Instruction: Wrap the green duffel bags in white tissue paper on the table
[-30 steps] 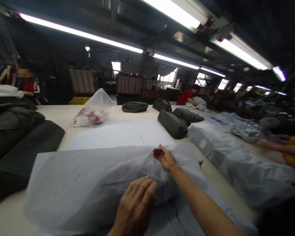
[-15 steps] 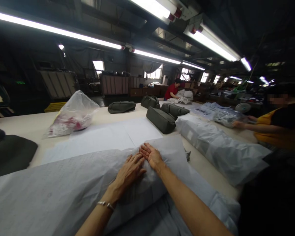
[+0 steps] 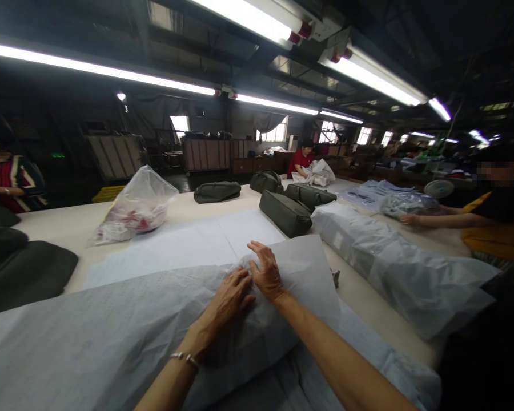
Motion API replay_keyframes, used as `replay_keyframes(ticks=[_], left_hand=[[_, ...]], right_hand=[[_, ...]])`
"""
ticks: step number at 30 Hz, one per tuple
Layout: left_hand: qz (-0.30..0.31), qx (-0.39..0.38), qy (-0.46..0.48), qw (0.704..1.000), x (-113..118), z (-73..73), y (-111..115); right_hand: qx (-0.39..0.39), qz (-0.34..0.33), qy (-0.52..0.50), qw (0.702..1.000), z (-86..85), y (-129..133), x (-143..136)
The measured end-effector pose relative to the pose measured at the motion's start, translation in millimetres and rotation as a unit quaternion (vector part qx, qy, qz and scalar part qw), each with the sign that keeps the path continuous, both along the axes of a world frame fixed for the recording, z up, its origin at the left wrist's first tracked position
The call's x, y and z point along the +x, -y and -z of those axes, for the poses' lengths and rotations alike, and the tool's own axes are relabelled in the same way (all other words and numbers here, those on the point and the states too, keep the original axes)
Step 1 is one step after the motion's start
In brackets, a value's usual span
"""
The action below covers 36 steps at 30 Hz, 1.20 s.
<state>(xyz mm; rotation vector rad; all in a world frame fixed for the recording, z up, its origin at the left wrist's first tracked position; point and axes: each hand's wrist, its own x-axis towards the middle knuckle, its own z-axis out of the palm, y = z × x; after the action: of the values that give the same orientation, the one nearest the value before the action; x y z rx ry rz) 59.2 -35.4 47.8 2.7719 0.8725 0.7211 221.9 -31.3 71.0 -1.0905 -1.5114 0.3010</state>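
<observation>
A large sheet of thin whitish paper [image 3: 111, 308] lies crumpled over the near side of the table, in front of me. My left hand [image 3: 233, 291] rests on it with the palm down and fingers spread. Beside it, my right hand [image 3: 266, 271] is open, its fingers stretched and slightly lifted, the side of the palm close to the paper. Neither hand grips anything I can see. Flat white sheets [image 3: 205, 237] lie just beyond. Under the paper's near edge some pale blue-grey material [image 3: 368, 348] shows; what the paper covers is hidden.
Dark green bags [image 3: 286, 213] stand past the sheets, with more dark bags [image 3: 34, 262] at left. A clear plastic bag [image 3: 139, 205] holds reddish items. A long plastic-wrapped bundle [image 3: 381, 257] lies right. Co-workers stand at right [image 3: 497, 211], far side [image 3: 300, 160] and left [image 3: 12, 177].
My right hand has turned from palm up to more on edge, its fingers lifting. My left hand stays nearly in place. The view has shifted slightly left, bringing a person at left into sight.
</observation>
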Motion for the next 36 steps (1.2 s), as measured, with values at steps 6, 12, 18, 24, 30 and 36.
replay_keyframes(ticks=[6, 12, 18, 24, 30, 36], left_hand=[[-0.062, 0.085, 0.014, 0.994, -1.0, -1.1, -0.5], [-0.244, 0.060, -0.014, 0.968, 8.1, -39.7, -14.3], [-0.257, -0.114, -0.061, 0.958, 21.1, -57.4, -39.8], [-0.264, -0.163, -0.042, 0.950, 26.1, -45.5, -55.0], [-0.282, -0.118, -0.003, 0.952, 29.3, -38.8, -53.4], [-0.166, 0.050, -0.026, 0.984, 40.4, -43.6, -18.1]], right_hand=[[-0.036, -0.014, 0.286, 0.957, -10.1, -30.3, 25.4], [0.007, 0.026, 0.334, 0.942, -6.7, -30.2, 30.7], [-0.081, -0.060, 0.299, 0.949, -20.1, -39.9, 42.1], [-0.308, -0.170, 0.231, 0.907, -39.2, -69.2, 58.2], [-0.371, -0.162, 0.229, 0.885, -27.3, -84.3, 57.5], [-0.412, -0.173, 0.254, 0.858, -20.9, -94.0, 57.0]])
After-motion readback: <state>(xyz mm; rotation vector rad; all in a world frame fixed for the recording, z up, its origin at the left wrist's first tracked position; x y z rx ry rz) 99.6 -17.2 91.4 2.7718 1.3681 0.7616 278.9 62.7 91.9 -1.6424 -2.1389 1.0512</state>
